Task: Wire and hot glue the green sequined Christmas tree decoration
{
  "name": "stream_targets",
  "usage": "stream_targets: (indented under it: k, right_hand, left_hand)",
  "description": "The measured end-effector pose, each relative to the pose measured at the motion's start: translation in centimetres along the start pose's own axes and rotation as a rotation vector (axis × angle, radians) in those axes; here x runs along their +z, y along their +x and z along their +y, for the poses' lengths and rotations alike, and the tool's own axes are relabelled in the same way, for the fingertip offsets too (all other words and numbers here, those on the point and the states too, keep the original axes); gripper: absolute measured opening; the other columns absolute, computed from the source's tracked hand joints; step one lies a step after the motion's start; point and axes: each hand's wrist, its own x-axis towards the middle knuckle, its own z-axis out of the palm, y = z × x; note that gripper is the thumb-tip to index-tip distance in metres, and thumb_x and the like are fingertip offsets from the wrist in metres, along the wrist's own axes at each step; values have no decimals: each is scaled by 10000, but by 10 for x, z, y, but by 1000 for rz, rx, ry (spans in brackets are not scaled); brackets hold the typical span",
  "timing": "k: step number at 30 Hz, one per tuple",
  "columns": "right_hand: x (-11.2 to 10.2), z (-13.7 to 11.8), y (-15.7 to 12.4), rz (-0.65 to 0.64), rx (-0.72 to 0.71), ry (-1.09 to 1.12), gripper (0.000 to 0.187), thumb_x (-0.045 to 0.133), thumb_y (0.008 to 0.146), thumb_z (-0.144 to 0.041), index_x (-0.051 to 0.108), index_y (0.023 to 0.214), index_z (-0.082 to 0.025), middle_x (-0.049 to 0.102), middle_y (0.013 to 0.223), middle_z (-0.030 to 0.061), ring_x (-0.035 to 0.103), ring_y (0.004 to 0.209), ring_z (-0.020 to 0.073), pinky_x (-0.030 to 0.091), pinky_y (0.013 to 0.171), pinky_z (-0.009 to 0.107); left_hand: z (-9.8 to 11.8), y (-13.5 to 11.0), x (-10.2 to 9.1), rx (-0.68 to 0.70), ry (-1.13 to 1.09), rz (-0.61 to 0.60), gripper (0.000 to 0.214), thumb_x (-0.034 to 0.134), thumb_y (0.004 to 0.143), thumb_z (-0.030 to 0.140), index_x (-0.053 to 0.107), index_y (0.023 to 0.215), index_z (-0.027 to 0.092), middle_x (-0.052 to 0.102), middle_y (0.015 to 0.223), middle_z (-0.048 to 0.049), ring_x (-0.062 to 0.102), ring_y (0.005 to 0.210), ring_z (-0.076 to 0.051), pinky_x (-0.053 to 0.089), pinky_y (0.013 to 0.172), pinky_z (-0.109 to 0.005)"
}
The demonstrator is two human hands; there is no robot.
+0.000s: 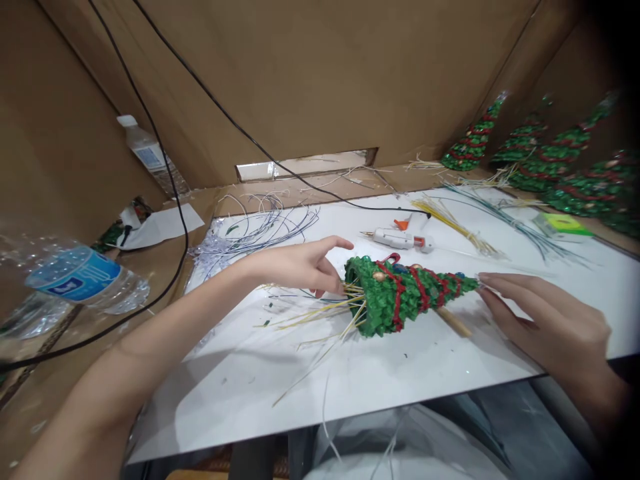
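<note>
A small green Christmas tree (385, 297) with red garland and coloured baubles lies on its side over the white board (400, 380). Its hollow base faces left, and thin yellow and white wires (313, 313) stick out of it. At that base, my left hand (300, 267) has its lower fingers closed around the wires, with one finger stretched out above. My right hand (550, 320) pinches the pointed tip of the tree between thumb and fingers. Partly hidden beneath the tree is a tan stick (454, 323).
Behind the tree lies a white glue gun (400, 239). Bundles of yellow wire (450, 223) and green wire (515, 223), loose blue wires (270, 223) and a green-yellow box (563, 227) surround it. Decorated trees (473, 143) stand at right, plastic bottles (83, 277) at left. A black cable (187, 200) crosses.
</note>
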Motion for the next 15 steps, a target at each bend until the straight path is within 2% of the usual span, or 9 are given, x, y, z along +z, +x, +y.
stream_targets:
  k: [2, 5, 9, 12, 15]
  right_hand:
    - [0, 2, 0, -7, -13, 26, 304, 774, 753, -88, 647, 1018, -162, 761, 868, 56, 725, 760, 151, 557, 750, 215]
    - [3, 5, -8, -25, -31, 98, 317, 765, 762, -86, 647, 1044, -170, 754, 938, 54, 728, 811, 155, 572, 812, 227]
    - [10, 8, -25, -94, 52, 139, 278, 706, 831, -121, 667, 1102, -166, 738, 1033, 64, 725, 891, 167, 578, 864, 263]
    - [12, 10, -36, -176, 80, 185, 267, 653, 875, -130, 668, 1140, -160, 723, 1096, 87, 715, 941, 184, 569, 893, 289]
    - [11, 17, -40, -256, 76, 281, 333, 584, 911, -134, 635, 1239, -159, 696, 1180, 118, 693, 1036, 216, 572, 893, 299]
  left_hand:
    - [2, -3, 0, -22, 23, -7, 849, 681, 790, 304, 209, 1492, 232, 707, 993, -75, 578, 762, -158, 410, 683, -286]
    - [7, -7, 3, -49, 50, 23, 969, 771, 700, 322, 210, 1485, 236, 706, 978, -56, 561, 763, -159, 402, 688, -276]
    - [11, -10, 10, -117, 44, 85, 984, 764, 651, 256, 211, 1465, 265, 690, 913, -4, 510, 654, -133, 379, 620, -257]
    - [12, -8, 15, -182, 34, 147, 979, 736, 634, 220, 234, 1471, 299, 701, 997, -23, 579, 749, -178, 384, 633, -263]
    - [10, -7, 13, -242, 4, 172, 962, 712, 630, 190, 263, 1472, 310, 695, 971, -18, 612, 857, -221, 410, 724, -300]
